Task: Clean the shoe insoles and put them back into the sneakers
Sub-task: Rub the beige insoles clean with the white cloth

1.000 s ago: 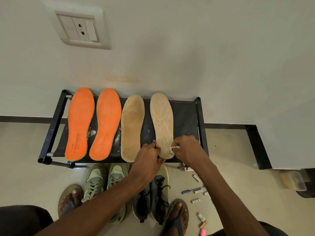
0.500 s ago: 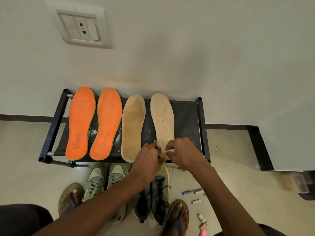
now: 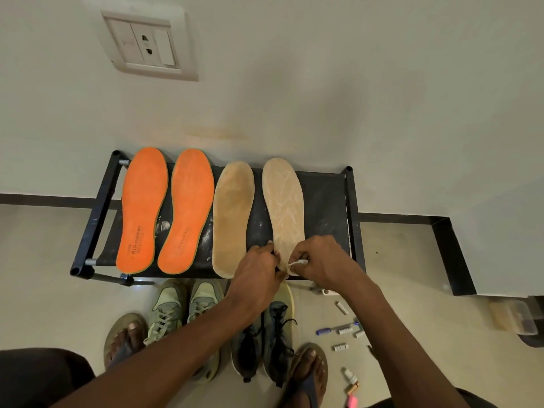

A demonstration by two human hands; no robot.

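Four insoles lie side by side on a black rack [image 3: 350, 201]: two orange at left, two tan at right. At the near heel of the rightmost tan insole [image 3: 284, 207], the left hand [image 3: 259, 273] pinches its edge, while the right hand [image 3: 319, 262] grips a small white wipe [image 3: 297, 264] against it. Green sneakers [image 3: 182, 316] and dark sneakers [image 3: 265, 340] stand on the floor just nearer.

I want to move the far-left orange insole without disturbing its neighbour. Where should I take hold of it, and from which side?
Pinch the heel end of the far-left orange insole, coming from the near side. It lies flat on the black rack, its heel reaching the front edge, so fingers could probably slip under there. The second orange insole lies close alongside, so a side approach looks crowded.
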